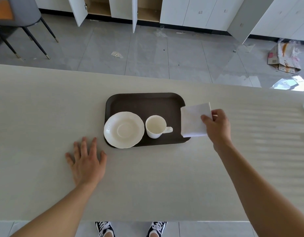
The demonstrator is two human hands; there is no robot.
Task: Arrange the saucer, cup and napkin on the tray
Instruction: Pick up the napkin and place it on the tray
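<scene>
Tray [147, 103], dark brown with rounded corners, sits flat on the pale desk [36, 103] around the middle of it. Desk fills most of the view, grey tiled floor beyond its far edge, white cabinets [190, 12] at the back with some doors open, a chair [19, 17] far left, torn cardboard [283, 59] far right on the floor. Saucer [124, 130], white with a scalloped rim, lies on the tray's near-left part and overhangs the tray's left and near edges a bit. Cup [155, 126], white, upright and empty, stands on the tray just right of the saucer, handle pointing right (cup is beside the saucer, not on it). Napkin [193, 121], white and folded, is pinched at its right edge by the right hand [218, 125], thumb on top, fingers curled behind; it covers the tray's right rim, can't tell if it touches the tray. Left hand [87, 159] is spread flat, palm down on the desk, holding nothing, near the saucer's near-left side but apart from it
</scene>
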